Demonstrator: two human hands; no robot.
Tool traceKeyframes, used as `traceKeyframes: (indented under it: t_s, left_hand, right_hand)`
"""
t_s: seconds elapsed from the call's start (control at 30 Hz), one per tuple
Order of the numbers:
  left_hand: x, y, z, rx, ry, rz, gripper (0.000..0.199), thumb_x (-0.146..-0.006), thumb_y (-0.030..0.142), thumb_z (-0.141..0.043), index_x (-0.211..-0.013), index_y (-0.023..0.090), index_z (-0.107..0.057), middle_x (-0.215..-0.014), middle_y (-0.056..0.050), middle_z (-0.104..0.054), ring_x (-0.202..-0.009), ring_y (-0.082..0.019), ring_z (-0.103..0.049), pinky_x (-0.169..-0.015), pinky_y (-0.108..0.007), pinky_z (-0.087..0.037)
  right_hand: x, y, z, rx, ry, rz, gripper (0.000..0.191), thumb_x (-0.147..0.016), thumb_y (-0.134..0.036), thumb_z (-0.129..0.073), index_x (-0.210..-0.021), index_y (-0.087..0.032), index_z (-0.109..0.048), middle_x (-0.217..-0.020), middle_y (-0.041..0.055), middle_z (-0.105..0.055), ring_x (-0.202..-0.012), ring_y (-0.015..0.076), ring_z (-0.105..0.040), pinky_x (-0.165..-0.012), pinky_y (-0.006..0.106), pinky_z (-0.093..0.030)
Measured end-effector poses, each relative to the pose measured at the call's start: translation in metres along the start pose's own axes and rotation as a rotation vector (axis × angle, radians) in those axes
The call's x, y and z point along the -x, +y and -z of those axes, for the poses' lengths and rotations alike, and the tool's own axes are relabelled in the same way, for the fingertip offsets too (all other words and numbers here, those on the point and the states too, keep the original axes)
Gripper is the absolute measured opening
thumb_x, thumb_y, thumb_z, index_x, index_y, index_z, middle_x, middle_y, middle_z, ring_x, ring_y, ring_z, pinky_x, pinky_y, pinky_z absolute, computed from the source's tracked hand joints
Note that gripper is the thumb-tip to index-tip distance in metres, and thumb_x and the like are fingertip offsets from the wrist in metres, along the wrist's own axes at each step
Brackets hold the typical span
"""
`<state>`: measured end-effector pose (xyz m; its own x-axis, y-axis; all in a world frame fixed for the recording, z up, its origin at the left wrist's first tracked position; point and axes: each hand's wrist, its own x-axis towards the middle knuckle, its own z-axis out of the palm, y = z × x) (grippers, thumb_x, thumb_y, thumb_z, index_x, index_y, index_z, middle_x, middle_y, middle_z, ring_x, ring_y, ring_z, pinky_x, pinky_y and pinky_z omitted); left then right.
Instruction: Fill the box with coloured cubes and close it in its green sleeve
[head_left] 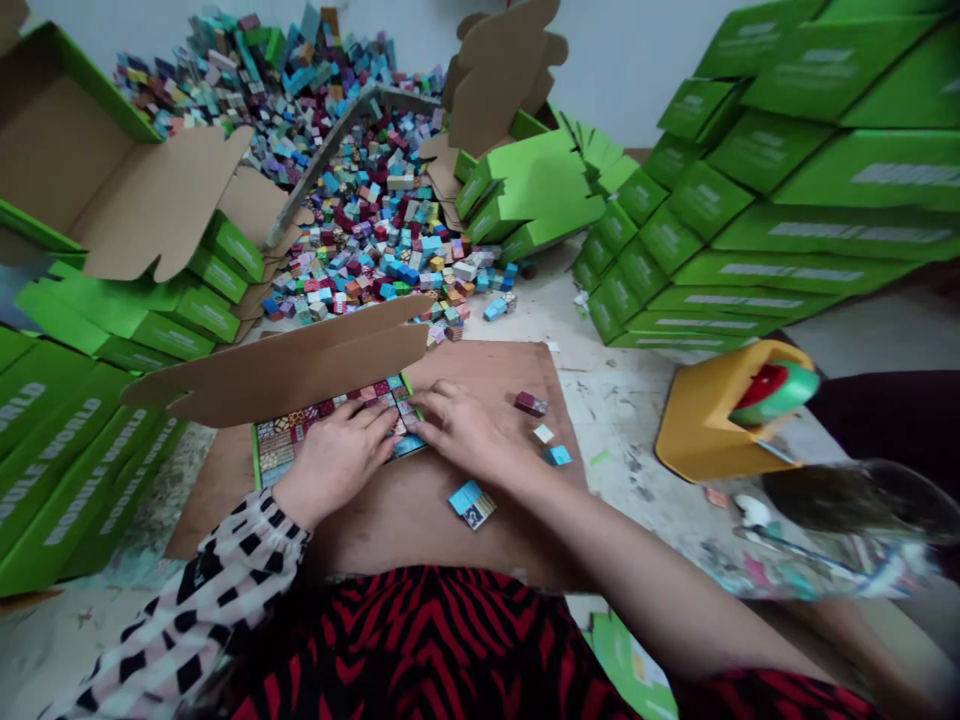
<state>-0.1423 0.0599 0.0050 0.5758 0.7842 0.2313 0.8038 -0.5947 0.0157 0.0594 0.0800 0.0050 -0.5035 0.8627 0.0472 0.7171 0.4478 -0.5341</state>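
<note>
Head view shows blocks (277, 441) under and beside the left hand (330, 462), inside the box (296, 368), the right hand (459, 430) at its edge, neither's grip discernible; light, even fingertip pressure should keep rows square.

The left hand (334, 450) lies over the block-filled open box (274, 445), and the right hand (461, 430) is at its right end; the raised flap (300, 365) stands just beyond the left hand. The box lies on a flat sheet (390, 540) on the table (615, 510). Right of the right hand, three loose blocks (531, 404) lie on the sheet; a small block group (472, 503) lies nearer the body than that hand. Farther right are the tape dispenser (697, 420) and, behind it, stacked boxes (750, 230). Beyond both hands spreads the block heap (375, 230), a long strip (326, 155) across it. More boxes (67, 450) stand left of the left hand.
</note>
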Motion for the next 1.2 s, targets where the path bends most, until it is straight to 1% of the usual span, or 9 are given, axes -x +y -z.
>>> traceKeyframes:
  t_s: [0.1,0.23,0.37,0.53,0.7,0.83,1.0,1.1,1.2]
  left_hand:
    - [-0.003,0.002,0.002,-0.008,-0.002,0.011,0.035,-0.091,0.039,-0.053,-0.119,0.021,-0.064,-0.115,-0.008,-0.069,-0.106,-0.027,-0.061,-0.081,-0.039,-0.055]
    - [-0.007,0.008,-0.001,-0.052,0.007,0.015,0.031,-0.092,0.034,-0.051,-0.118,0.024,-0.065,-0.113,-0.007,-0.069,-0.097,-0.026,-0.063,-0.075,-0.039,-0.055]
    - [-0.007,0.012,-0.001,-0.091,0.015,0.024,0.030,-0.093,0.032,-0.049,-0.114,0.021,-0.067,-0.115,-0.007,-0.068,-0.096,-0.027,-0.063,-0.073,-0.040,-0.056]
    - [0.015,0.005,0.018,0.046,0.168,0.085,0.027,-0.094,0.027,-0.050,-0.115,0.019,-0.064,-0.114,-0.007,-0.068,-0.098,-0.023,-0.064,-0.086,-0.038,-0.053]
    - [0.065,-0.005,0.040,0.071,0.314,0.222,0.028,-0.090,0.017,-0.055,-0.117,0.022,-0.060,-0.104,-0.006,-0.069,-0.095,-0.018,-0.064,-0.088,-0.034,-0.051]
    - [0.105,-0.010,0.033,0.097,0.383,0.580,0.030,-0.090,0.024,-0.055,-0.119,0.022,-0.059,-0.115,-0.010,-0.063,-0.109,-0.022,-0.059,-0.098,-0.041,-0.048]
    - [0.129,-0.004,0.004,0.720,0.428,1.012,0.053,-0.090,0.040,-0.054,-0.137,0.021,-0.045,-0.138,-0.013,-0.052,-0.119,-0.023,-0.057,-0.102,-0.039,-0.046]
    - [0.128,0.002,-0.007,0.885,0.477,1.044,0.052,-0.086,0.043,-0.059,-0.132,0.019,-0.053,-0.137,-0.010,-0.054,-0.129,-0.024,-0.049,-0.111,-0.040,-0.036]
    - [0.125,0.005,-0.011,0.992,0.507,1.010,0.054,-0.085,0.042,-0.061,-0.133,0.019,-0.052,-0.139,-0.009,-0.052,-0.128,-0.024,-0.049,-0.111,-0.041,-0.036]
  right_hand:
    - [0.013,0.007,0.003,-0.063,0.046,-0.028,0.038,-0.092,-0.033,-0.052,-0.127,-0.019,-0.055,-0.114,0.0106,-0.057,-0.101,0.0210,-0.058,-0.089,0.035,-0.046]
    - [0.039,0.049,0.026,0.058,0.220,-0.136,0.033,-0.096,-0.030,-0.040,-0.120,-0.020,-0.061,-0.107,0.0111,-0.058,-0.101,0.0238,-0.056,-0.090,0.039,-0.046]
    - [0.060,0.092,0.044,0.304,0.084,-0.414,0.031,-0.092,-0.035,-0.045,-0.105,-0.016,-0.066,-0.094,0.0125,-0.057,-0.091,0.0266,-0.057,-0.085,0.041,-0.047]
    - [0.065,0.098,0.033,0.263,0.064,-0.454,0.032,-0.093,-0.031,-0.041,-0.109,-0.016,-0.064,-0.098,0.0127,-0.057,-0.093,0.0263,-0.057,-0.083,0.038,-0.047]
    - [0.059,0.083,0.031,0.235,0.217,-0.372,0.035,-0.094,-0.036,-0.038,-0.108,-0.017,-0.064,-0.096,0.0119,-0.059,-0.091,0.0274,-0.058,-0.077,0.039,-0.048]
    - [0.049,0.047,0.027,-0.004,0.356,-0.170,0.032,-0.093,-0.035,-0.044,-0.115,-0.018,-0.061,-0.093,0.0091,-0.060,-0.082,0.0230,-0.059,-0.071,0.035,-0.049]
    - [0.018,-0.026,-0.004,-0.390,0.152,0.167,0.022,-0.092,-0.028,-0.050,-0.110,-0.021,-0.062,-0.101,0.0066,-0.062,-0.089,0.0180,-0.060,-0.076,0.031,-0.049]
    - [-0.004,-0.058,-0.024,-0.353,0.037,0.305,0.021,-0.090,-0.019,-0.052,-0.107,-0.017,-0.063,-0.097,0.0076,-0.060,-0.091,0.0179,-0.057,-0.081,0.032,-0.047]
    - [-0.020,-0.078,-0.034,-0.226,-0.143,0.332,0.020,-0.091,-0.017,-0.048,-0.101,-0.016,-0.066,-0.094,0.0076,-0.057,-0.084,0.0164,-0.054,-0.076,0.029,-0.044]
